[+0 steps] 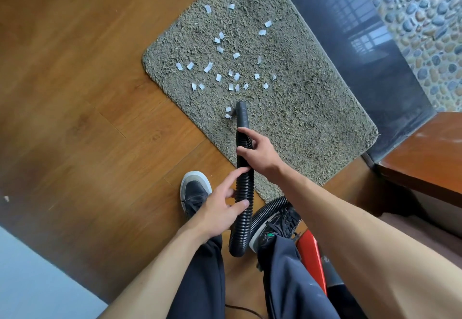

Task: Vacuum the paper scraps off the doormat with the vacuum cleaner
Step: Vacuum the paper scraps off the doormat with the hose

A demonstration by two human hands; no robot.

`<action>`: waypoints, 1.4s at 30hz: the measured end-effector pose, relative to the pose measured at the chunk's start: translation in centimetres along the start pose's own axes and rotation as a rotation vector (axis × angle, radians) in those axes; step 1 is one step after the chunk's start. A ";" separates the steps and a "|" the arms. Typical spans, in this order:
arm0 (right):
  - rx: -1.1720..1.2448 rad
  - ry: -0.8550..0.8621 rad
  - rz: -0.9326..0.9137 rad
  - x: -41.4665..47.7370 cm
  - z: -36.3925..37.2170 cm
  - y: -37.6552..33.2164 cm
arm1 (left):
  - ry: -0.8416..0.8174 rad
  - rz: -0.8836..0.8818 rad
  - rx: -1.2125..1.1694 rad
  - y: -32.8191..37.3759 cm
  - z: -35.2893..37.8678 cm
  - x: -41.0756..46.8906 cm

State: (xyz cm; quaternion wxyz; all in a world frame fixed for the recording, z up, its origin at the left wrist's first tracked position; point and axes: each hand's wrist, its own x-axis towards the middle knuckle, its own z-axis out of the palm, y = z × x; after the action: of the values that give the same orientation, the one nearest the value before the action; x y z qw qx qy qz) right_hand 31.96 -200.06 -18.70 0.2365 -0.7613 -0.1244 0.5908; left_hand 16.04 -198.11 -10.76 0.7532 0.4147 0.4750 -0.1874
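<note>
**A:** Where is the nozzle [242,116] sitting right now?

**B:** It is resting low over the near edge of the doormat [312,124]. Two paper scraps [228,112] are lying just beside its tip at nine o'clock. The rest are spreading across the mat from ten round to one o'clock.

**A:** Which way is it pointing?

**B:** It is pointing at twelve o'clock, with its long axis running six to twelve. The ribbed hose [244,183] is trailing back and looping towards the red vacuum cleaner [310,256] at five o'clock.

**A:** And the hands?

**B:** The right hand [260,152] is wrapping its fingers round the hose just behind the nozzle. The left hand [218,206] is touching the hose lower down, with forefinger and thumb spread wide. I cannot tell whether it is truly gripping.

**A:** How should this sweep go?

**B:** I am thinking the tip should be swinging to nine o'clock first. Then it should be creeping forward in slow, overlapping passes, staying close to the pile so nothing is blowing aside.
</note>
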 end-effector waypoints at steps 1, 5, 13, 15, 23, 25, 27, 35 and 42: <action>0.004 -0.020 0.004 -0.1 -0.1 0.0 | -0.007 -0.003 -0.008 -0.1 0.1 -0.2; 0.043 -0.144 0.057 -0.9 -0.6 0.0 | -0.032 -0.037 -0.064 -0.7 0.2 -1.3; 0.078 -0.280 0.136 -2.0 0.4 -0.4 | -0.022 -0.070 -0.153 -2.2 -0.2 -2.8; 0.067 -0.291 0.143 -2.0 0.7 -0.5 | -0.014 -0.076 -0.150 -2.4 -0.2 -3.0; 0.019 -0.241 0.098 -1.4 1.5 -1.8 | 0.010 -0.058 -0.175 -2.2 -1.2 -2.5; 0.009 -0.224 0.090 -1.1 1.7 -2.1 | 0.004 -0.056 -0.173 -1.9 -1.6 -2.4; -0.002 -0.201 0.087 -0.9 2.0 -2.4 | -0.006 -0.056 -0.174 -1.6 -2.0 -2.3; -0.032 -0.139 0.095 -1.1 2.7 -2.9 | -0.035 -0.042 -0.156 -1.0 -2.8 -2.5; 0.022 -0.131 0.100 -1.4 2.7 -4.2 | -0.035 0.023 -0.079 -0.3 -4.2 -2.8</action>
State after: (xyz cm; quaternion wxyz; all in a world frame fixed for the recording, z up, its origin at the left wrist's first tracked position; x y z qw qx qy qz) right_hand 29.41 -196.52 -15.90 0.2064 -0.7237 -0.0947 0.6517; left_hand 12.14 -195.26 -9.33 0.7792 0.3870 0.4639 -0.1669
